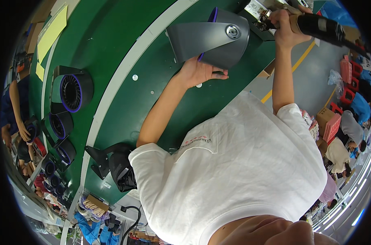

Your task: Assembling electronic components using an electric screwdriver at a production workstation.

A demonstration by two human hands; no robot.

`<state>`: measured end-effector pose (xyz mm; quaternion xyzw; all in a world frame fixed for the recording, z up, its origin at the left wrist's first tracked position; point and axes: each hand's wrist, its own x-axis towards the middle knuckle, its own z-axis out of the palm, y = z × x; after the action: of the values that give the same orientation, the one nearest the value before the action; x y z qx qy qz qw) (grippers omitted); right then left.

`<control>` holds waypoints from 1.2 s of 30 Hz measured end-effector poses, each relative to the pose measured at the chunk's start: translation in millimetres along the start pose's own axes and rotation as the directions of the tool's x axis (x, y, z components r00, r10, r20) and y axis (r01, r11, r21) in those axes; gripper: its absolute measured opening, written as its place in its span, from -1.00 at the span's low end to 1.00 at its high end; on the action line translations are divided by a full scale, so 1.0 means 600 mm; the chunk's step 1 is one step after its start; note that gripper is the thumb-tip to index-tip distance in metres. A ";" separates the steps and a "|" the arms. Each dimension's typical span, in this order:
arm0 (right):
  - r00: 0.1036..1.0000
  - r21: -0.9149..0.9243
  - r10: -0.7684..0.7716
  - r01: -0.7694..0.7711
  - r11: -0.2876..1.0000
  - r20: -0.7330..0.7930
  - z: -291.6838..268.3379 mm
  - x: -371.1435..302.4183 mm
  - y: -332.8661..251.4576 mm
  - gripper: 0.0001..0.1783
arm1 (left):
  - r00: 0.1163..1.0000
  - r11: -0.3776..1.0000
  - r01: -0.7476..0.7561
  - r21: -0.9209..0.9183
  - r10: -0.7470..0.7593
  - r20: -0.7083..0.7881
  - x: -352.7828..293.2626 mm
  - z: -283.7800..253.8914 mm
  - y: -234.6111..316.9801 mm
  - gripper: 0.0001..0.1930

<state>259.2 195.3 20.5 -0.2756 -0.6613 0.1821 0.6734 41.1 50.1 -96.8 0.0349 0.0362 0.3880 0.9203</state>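
Observation:
A dark grey fan (pixel 230 47) with a purple inner rim lies tilted on the green bench. A flat grey bracket (pixel 193 38) joins it at a round metal pivot. My left hand (pixel 194 74) is at its near edge, part of it hidden behind the housing. It seems to grip there, with bent fingers that show dark patches at their tips. At the upper right my right hand (pixel 284 30) is wrapped around a long black electric screwdriver (pixel 321 28) with a tan collar. Its working end is partly hidden by my fingers.
Metal parts (pixel 257 10) stand beside my right hand. Several finished-looking fans (pixel 72 93) line the bench's far left. A black bracket part (pixel 99 159) and a dark bag (pixel 123 171) lie near my left elbow. Co-workers (pixel 16 110) sit across; red baskets (pixel 346 67) stand right.

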 end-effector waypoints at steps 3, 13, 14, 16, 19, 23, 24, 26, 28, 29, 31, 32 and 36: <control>0.898 0.176 0.435 -0.419 0.891 -0.067 0.044 0.016 -0.042 -0.35 | 1.000 1.000 0.002 0.010 -0.002 0.000 -0.002 -0.003 0.001 -0.19; 0.968 0.292 0.180 -0.226 0.929 0.177 0.085 0.101 -0.183 -0.38 | 0.997 0.995 -0.007 0.102 0.015 -0.076 -0.003 0.001 0.005 -0.23; 0.968 0.294 0.178 -0.225 0.929 0.177 0.100 0.097 -0.195 -0.38 | 0.996 0.995 -0.012 0.099 0.020 -0.081 -0.003 0.003 0.006 -0.23; 0.953 0.247 0.238 -0.280 0.928 0.190 0.123 0.091 -0.211 -0.38 | 0.995 0.996 -0.023 0.091 0.032 -0.094 -0.002 0.007 0.006 -0.24; 0.934 0.222 0.301 -0.341 0.914 0.192 0.148 0.079 -0.213 -0.37 | 0.993 0.998 -0.009 0.068 0.017 -0.113 0.003 0.011 0.008 -0.25; 0.912 0.232 0.363 -0.402 0.886 0.192 0.160 0.064 -0.207 -0.36 | 0.996 0.999 -0.002 0.049 0.006 -0.086 0.007 0.005 0.010 -0.28; 0.913 0.248 0.358 -0.400 0.882 0.196 0.161 0.062 -0.204 -0.36 | 0.998 0.999 0.006 0.048 -0.002 -0.067 0.007 0.005 0.012 -0.29; 0.913 0.263 0.354 -0.399 0.878 0.201 0.163 0.057 -0.201 -0.36 | 0.997 0.999 0.003 0.034 -0.001 -0.071 0.004 0.006 0.013 -0.29; 0.901 0.304 0.368 -0.425 0.853 0.229 0.165 0.050 -0.197 -0.37 | 0.997 1.000 0.002 0.011 -0.001 -0.078 0.002 0.008 0.014 -0.31; 0.895 0.324 0.374 -0.438 0.838 0.242 0.165 0.047 -0.196 -0.37 | 0.997 1.000 0.002 0.010 -0.001 -0.079 0.002 0.007 0.014 -0.31; 0.889 0.342 0.386 -0.452 0.824 0.245 0.165 0.045 -0.195 -0.36 | 0.997 1.000 0.003 0.003 -0.003 -0.079 0.002 0.004 0.014 -0.31; 0.884 0.361 0.396 -0.463 0.810 0.248 0.165 0.044 -0.194 -0.35 | 0.997 1.000 0.004 0.001 -0.003 -0.079 0.002 0.004 0.014 -0.31; 0.896 0.371 0.312 -0.420 0.828 0.316 0.148 0.039 -0.187 -0.40 | 0.998 1.000 -0.004 -0.017 0.003 -0.057 0.001 0.016 0.015 -0.32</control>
<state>159.2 133.5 105.4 -0.2183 -0.6158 0.4823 0.5836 36.0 56.7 -86.5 0.0162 0.0589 0.3908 0.9185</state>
